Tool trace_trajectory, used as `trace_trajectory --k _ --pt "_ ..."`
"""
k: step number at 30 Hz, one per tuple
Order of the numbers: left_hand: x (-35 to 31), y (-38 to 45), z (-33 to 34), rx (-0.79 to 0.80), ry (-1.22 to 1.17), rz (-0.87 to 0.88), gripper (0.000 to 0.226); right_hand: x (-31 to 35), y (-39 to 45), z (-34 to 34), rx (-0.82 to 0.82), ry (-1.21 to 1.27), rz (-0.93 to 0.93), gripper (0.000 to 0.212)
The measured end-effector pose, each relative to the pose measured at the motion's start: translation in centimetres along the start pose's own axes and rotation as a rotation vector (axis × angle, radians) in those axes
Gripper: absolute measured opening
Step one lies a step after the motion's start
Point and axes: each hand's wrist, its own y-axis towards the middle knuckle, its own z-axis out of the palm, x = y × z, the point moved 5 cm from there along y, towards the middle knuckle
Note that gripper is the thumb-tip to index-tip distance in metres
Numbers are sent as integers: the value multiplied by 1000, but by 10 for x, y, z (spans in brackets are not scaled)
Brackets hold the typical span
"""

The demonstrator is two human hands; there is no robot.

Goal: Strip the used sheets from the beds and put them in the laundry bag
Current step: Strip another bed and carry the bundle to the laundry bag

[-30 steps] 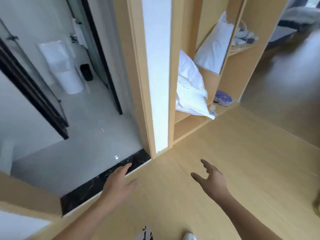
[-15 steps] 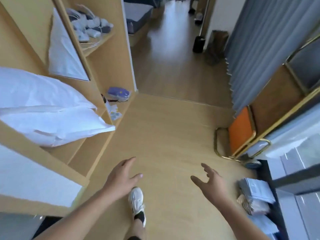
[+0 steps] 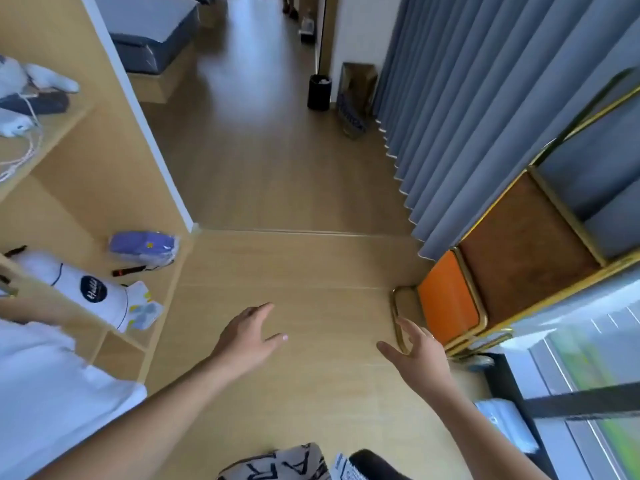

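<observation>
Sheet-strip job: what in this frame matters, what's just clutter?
Job:
left hand, empty
right hand, empty
bed far down the room, looks bare

Clutter:
black bin
grey curtain
orange chair
purple packet on shelf

No laundry bag identifiable.

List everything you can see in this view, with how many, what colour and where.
bed: one, dark blue-grey, far end at top left
bin: one, black, by the far wall
curtain: one, grey-blue, right side
cart: one, gold frame with orange and brown panels, right
shelving unit: one, light wood, left
packet: one, purple, low shelf
pouch: one, white with black round label, shelf at left
left hand: open, above the floor
right hand: open, near the cart
</observation>
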Motion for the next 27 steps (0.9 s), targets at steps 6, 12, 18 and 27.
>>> trace_trajectory --k 6,12,18,27 --pt "-9 146 -56 18 44 22 71 60 150 3 46 -37 3 78" --pt "3 295 -117 28 102 -91 67 154 343 16 166 -85 -119 71" --pt "6 414 -201 6 89 -242 58 256 491 3 285 -138 -207 57" --pt "-6 664 -295 -3 73 -169 43 374 727 0 287 -207 -211 51"
